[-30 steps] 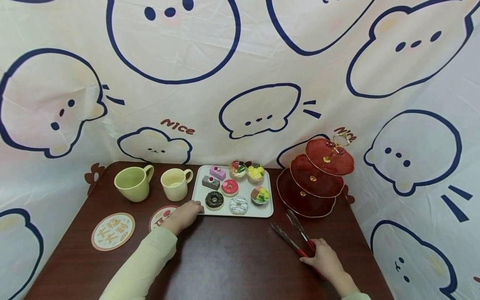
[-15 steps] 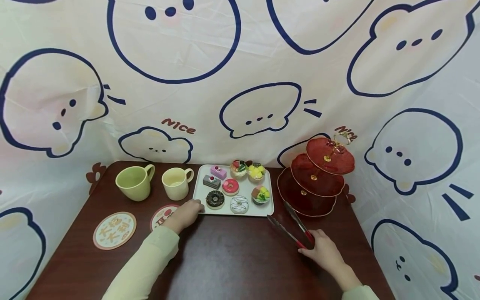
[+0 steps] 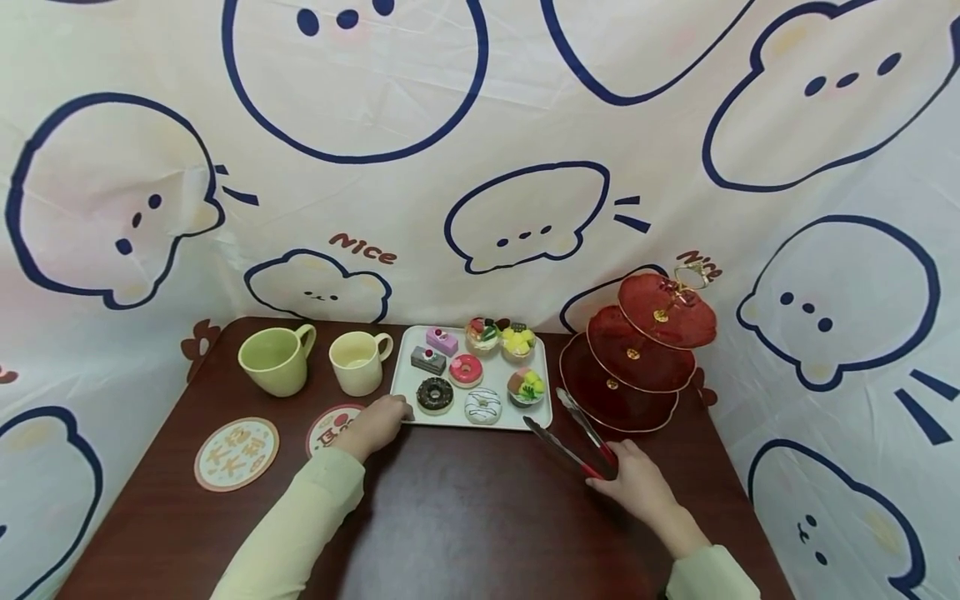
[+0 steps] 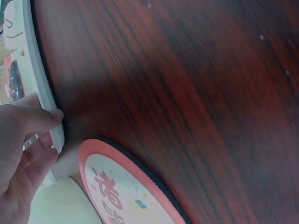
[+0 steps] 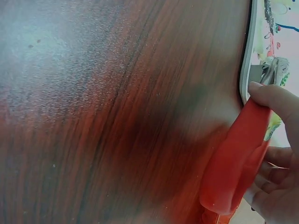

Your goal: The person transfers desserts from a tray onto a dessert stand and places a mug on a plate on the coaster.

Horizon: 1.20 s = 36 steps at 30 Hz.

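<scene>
"Telling me where both hands are would help; what is each one doing?"

"The left hand [image 3: 381, 427] pinches the near left corner of a white tray [image 3: 495, 373], thumb against fingers. The right hand [image 3: 637, 479] grips the red handles of the tongs [image 5: 231, 161], whose metal arms stand apart."

"And where is the tray?"

"At the far middle of the desk [image 3: 465, 517], with cake slices, doughnuts and fruit cups on it. A pale mug [image 3: 358, 367] stands just left of it, and a red three-tier stand [image 3: 633, 358] rises on the right."

"What could go wrong?"

"One tong tip is at the tray's near right corner; I can't tell whether it touches. Pushed low, it might catch the rim and jolt the tray, especially if the left pinch slackened. The other tip lies near the stand's lowest tier, so a swing to the right could knock it. Closing crookedly around the near right fruit cup [image 3: 527, 387] could tip it, or nudge the white-iced doughnut [image 3: 483, 406] beside it"
</scene>
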Motion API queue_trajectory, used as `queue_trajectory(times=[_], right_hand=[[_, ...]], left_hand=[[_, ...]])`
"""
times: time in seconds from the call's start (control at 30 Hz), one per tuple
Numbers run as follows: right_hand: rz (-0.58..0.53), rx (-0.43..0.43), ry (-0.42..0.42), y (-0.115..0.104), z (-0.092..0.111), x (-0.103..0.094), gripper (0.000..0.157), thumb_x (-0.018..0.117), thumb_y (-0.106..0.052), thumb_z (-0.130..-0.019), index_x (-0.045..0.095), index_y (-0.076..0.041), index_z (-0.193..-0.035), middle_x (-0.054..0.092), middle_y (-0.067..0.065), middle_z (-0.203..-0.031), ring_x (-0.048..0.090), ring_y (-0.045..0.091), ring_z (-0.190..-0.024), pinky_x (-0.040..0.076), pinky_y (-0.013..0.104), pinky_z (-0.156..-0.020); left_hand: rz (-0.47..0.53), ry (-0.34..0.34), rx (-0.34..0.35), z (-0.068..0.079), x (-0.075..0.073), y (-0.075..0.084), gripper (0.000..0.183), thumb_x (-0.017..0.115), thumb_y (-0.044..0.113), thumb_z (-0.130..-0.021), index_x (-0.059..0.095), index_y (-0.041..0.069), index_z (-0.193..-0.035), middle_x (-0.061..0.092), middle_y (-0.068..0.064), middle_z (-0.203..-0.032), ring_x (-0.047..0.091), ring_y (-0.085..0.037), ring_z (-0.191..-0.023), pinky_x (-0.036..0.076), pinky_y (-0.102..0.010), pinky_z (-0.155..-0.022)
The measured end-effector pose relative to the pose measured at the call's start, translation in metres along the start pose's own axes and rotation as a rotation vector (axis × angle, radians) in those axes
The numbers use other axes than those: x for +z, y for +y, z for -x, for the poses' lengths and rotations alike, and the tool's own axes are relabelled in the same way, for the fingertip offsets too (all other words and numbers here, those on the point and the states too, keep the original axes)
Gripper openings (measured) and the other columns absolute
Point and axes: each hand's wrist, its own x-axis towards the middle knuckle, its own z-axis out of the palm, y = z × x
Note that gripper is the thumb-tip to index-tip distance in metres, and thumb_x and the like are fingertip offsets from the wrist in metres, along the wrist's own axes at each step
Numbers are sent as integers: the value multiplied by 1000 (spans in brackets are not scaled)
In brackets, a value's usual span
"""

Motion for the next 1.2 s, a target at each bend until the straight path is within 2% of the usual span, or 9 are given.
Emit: queue_trajectory(times=[0.2, 0.43, 0.5, 0.63, 0.73, 0.9, 1.2], right_hand=[[6, 7, -9, 1, -7, 0, 71, 90, -33, -77, 62, 12, -125, 62, 16, -107, 62, 30, -90, 55, 52, -84], [-2, 2, -25, 1, -16, 1, 73, 88, -35, -79, 60, 12, -128, 60, 30, -127, 60, 45, -113, 51, 59, -94], [3, -9, -21, 1, -19, 2, 72, 88, -35, -79, 61, 11, -127, 61, 28, -124, 61, 44, -110, 51, 58, -94], [14, -31, -8, 2, -28, 4, 66, 89, -34, -78, 64, 8, -123, 62, 17, -106, 62, 31, -90, 55, 52, -84], [16, -37, -9, 2, -33, 4, 63, 89, -34, -78, 66, 6, -121, 61, 13, -101, 58, 25, -82, 55, 49, -80], [24, -49, -25, -2, -40, 1, 65, 88, -34, -79, 65, 8, -123, 61, 14, -101, 59, 25, -82, 55, 49, -80], [53, -23, -71, -11, -52, 1, 69, 86, -37, -81, 64, 10, -127, 60, 14, -101, 56, 25, -83, 54, 47, -80]], left_hand=[[-6, 23, 29, 1, 2, 0, 24, 60, -16, -78, 75, 0, -86, 65, -9, -81, 66, -29, -80, 55, -42, -73], [-16, 24, 26, 1, 0, 1, 23, 60, -16, -79, 75, 0, -86, 64, -8, -80, 66, -30, -80, 54, -42, -74], [-20, 21, 27, 1, 0, 2, 23, 60, -17, -78, 75, 0, -85, 64, -9, -79, 66, -30, -79, 54, -42, -73], [-22, 10, 12, 0, 0, 1, 23, 60, -16, -78, 75, 1, -85, 64, -9, -79, 66, -30, -78, 54, -42, -72], [-17, 5, 3, 0, 0, 1, 23, 61, -16, -78, 75, 1, -84, 64, -8, -78, 66, -29, -78, 54, -42, -71], [-12, 4, -9, 1, 0, 1, 23, 60, -16, -78, 74, 2, -82, 63, -7, -77, 65, -28, -76, 53, -42, -69], [-9, -7, -5, 0, 0, 1, 22, 60, -17, -79, 73, 0, -82, 62, -8, -76, 64, -27, -73, 52, -41, -67]])
